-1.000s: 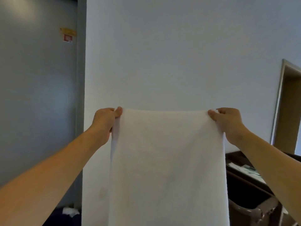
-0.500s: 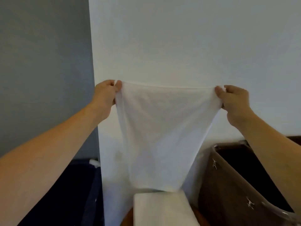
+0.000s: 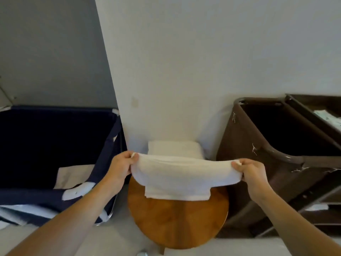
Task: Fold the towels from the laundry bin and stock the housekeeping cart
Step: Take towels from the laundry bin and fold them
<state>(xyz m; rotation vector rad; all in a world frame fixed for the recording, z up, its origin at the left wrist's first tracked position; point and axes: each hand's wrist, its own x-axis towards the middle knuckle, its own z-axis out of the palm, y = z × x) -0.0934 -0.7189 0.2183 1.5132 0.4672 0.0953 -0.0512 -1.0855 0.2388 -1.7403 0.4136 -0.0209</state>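
pinching a white towel (image 3: 186, 172) at its two top corners — left hand (image 3: 120, 168) and right hand (image 3: 252, 172) both have fingers curled tight on the cloth, which sags between them over a folded stack (image 3: 174, 151) on the round wooden table (image 3: 177, 220). soft, light, floppy stuff; corners look the best hold. navy laundry bin (image 3: 55, 145) sits left, brown housekeeping cart (image 3: 276, 145) right — a pale wall (image 3: 203, 61) behind.

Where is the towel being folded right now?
In the head view, centre: the towel is stretched between the left hand and right hand, over the folded towel stack on the round wooden table.
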